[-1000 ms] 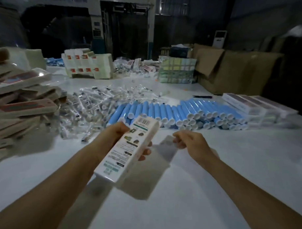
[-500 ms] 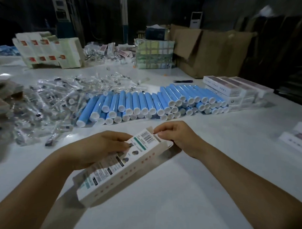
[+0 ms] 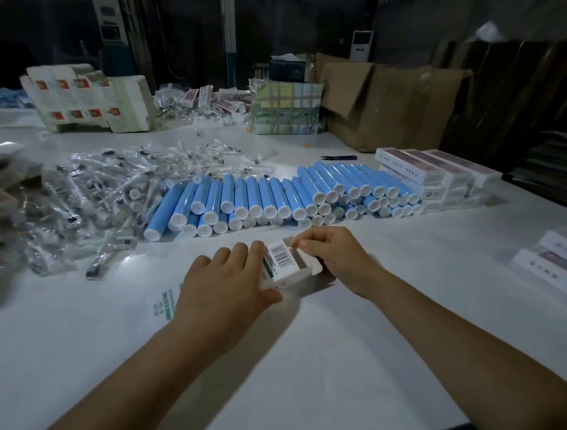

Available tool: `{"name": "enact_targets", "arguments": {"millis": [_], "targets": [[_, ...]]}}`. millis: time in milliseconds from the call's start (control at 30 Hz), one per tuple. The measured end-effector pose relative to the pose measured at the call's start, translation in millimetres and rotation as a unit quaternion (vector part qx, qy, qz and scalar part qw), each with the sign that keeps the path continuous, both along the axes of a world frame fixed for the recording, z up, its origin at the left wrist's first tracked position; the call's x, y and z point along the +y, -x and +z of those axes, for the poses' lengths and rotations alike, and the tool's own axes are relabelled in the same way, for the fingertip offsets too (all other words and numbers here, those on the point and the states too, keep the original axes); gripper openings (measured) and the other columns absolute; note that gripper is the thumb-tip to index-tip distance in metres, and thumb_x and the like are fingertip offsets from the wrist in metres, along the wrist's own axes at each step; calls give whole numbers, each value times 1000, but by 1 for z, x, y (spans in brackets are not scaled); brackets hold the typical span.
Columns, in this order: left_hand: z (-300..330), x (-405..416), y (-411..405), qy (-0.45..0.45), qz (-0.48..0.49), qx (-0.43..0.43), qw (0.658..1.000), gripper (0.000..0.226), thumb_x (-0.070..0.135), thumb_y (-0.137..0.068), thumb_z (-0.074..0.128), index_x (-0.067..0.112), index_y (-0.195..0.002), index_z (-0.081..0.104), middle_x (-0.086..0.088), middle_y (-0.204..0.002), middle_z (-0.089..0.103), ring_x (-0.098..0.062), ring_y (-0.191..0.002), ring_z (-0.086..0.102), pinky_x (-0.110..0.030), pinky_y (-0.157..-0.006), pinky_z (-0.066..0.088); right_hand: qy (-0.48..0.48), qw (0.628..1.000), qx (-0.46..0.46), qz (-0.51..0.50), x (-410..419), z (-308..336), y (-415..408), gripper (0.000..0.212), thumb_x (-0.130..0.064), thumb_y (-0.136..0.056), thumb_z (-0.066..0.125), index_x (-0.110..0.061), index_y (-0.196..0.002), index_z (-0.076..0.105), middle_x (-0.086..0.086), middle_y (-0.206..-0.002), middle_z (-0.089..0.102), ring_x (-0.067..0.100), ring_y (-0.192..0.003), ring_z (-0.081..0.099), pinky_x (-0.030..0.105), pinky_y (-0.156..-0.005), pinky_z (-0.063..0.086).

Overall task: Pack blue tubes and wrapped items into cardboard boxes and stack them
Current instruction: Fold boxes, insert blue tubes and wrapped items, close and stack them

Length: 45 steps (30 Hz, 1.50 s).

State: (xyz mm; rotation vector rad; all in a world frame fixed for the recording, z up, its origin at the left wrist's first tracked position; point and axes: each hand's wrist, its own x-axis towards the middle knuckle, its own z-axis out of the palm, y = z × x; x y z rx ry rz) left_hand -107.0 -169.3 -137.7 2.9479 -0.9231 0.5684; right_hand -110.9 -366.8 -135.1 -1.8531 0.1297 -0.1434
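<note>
White cardboard forms the small box that is held just below the centre of the frame, above the white table. It is gripped by the left hand, whose fingers are curled over its top while the thumb is tucked under its near edge. An end flap of the box is pinched by the fingertips of the right hand; a barcode label is seen on the upper face. Whether anything lies inside the box cannot be told.

Beyond the hands, across the middle of the frame, the blue tubes are laid in a long double-layered row, their white caps turned toward the camera. To the left of them the wrapped items are heaped in clear plastic. At the right end of the row, closed white boxes are stacked, and more boxes are seen at the right edge. In the upper left, flat printed cartons are piled; a large brown carton is set in the upper right.
</note>
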Motion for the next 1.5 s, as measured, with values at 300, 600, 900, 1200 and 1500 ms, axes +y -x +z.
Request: {"name": "enact_targets", "arguments": {"millis": [300,600,900,1200,1500], "targets": [[-6,-5,5,-28,-33,-16,999,68,58,-89,37,14,-140,42,-2,-115,58,-24,-97,55,-40,-81,45,283,944,-50,-162,-27,50,-78,26,-10,-91,46,4,-72,57,21,-74,57,21,-68,46,34,-59,41],[-12,-3,-1,-18,-53,12,998,61,50,-97,24,18,-148,12,-4,-136,40,-25,-117,41,-41,-97,33,613,776,86,-120,-21,61,-156,23,-11,-92,49,-6,-112,59,14,-117,60,30,-102,58,31,-68,41],[-13,-4,-4,-7,-56,4,998,61,52,-97,28,19,-147,16,-3,-133,43,-24,-113,42,-40,-95,35,663,731,142,-76,-15,73,-169,14,-13,-89,53,-7,-102,56,12,-101,55,26,-84,51,31,-66,41],[-11,-2,-3,-15,-52,5,999,77,62,-85,0,19,-147,14,0,-133,42,-22,-114,40,-38,-94,32,505,852,104,-91,-18,84,-139,47,-24,-83,62,-3,-122,45,8,-89,60,19,-67,56,24,-50,40],[-11,-2,-8,20,-7,-8,1000,72,64,-88,19,21,-146,20,3,-130,46,-19,-112,44,-35,-90,34,-74,986,-50,-139,-40,52,-11,105,2,-83,59,-47,-145,-10,25,-90,62,31,-53,68,33,-45,52]]}}
